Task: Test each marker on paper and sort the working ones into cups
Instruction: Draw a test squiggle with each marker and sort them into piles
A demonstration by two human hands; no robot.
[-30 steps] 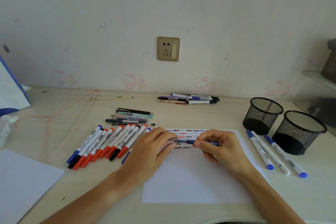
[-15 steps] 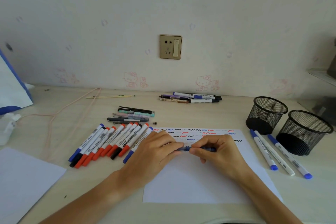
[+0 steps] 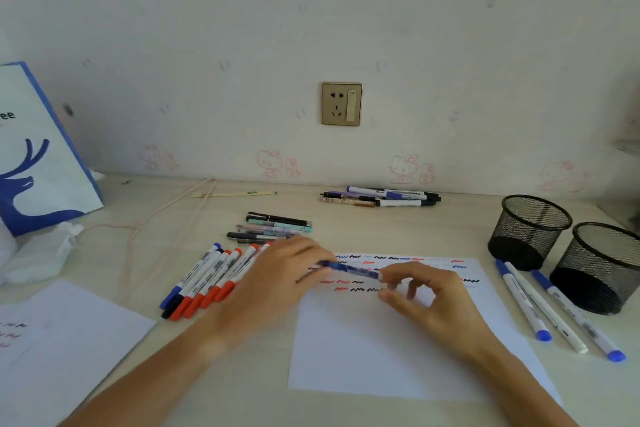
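Note:
Both hands hold one blue marker point(image 3: 351, 269) level above the top of the white test paper point(image 3: 381, 357), which carries rows of red, blue and black squiggles. My left hand point(image 3: 277, 282) grips the marker's left end; it is blurred. My right hand point(image 3: 427, 295) pinches its right end between thumb and forefinger. A fan of red, blue and black capped markers point(image 3: 207, 282) lies left of the paper, partly hidden by my left hand. Two black mesh cups point(image 3: 530, 229) point(image 3: 602, 263) stand at the right; no marker shows in either.
Three white markers with blue caps point(image 3: 547, 308) lie beside the cups. More pens point(image 3: 273, 227) sit behind the fan, another bunch point(image 3: 381, 198) by the wall. A second sheet point(image 3: 69, 340) lies at the left front, a blue-and-white bag point(image 3: 38, 156) and a pink cord point(image 3: 145, 225) beyond.
My hands have drawn apart along the blue marker, showing more of its barrel, and it is a little higher over the paper. The camera has tilted down.

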